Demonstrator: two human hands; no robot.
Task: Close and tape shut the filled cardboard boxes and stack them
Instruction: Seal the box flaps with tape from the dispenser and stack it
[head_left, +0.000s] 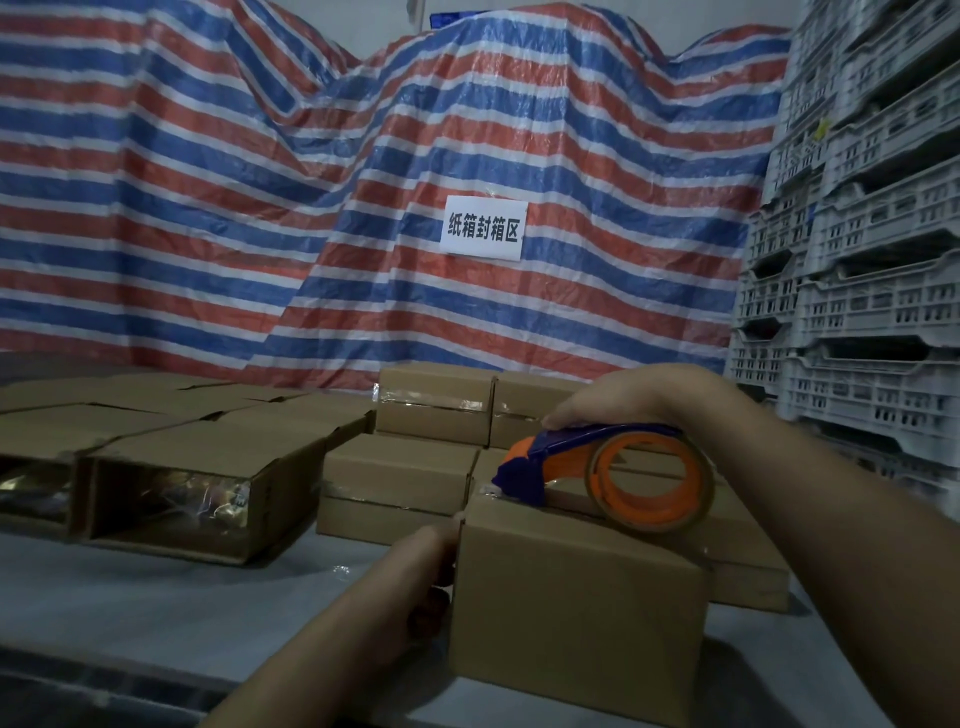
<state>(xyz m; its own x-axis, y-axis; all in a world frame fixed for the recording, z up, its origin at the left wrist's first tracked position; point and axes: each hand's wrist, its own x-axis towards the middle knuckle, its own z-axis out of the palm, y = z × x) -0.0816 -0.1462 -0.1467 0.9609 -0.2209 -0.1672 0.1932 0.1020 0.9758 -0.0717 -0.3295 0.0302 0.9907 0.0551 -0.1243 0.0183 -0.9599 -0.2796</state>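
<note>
My right hand (623, 397) grips the dispenser (597, 467) on the box (571, 597) at the table's (182, 597) near edge; my left hand (415, 577) presses its side. If that brace slips, I judge the tape wrinkles or runs off the seam.

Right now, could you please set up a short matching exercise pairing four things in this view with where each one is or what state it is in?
Things:
1. tape dispenser
2. left hand
3. white paper sign
4. open box

Places or states:
A. fixed to the striped tarp
B. lying on its side at the left, its shiny contents showing
C. on top of the nearest box, under the right hand
D. against the left side of the nearest box

Pairs: 1-C, 2-D, 3-A, 4-B
</note>
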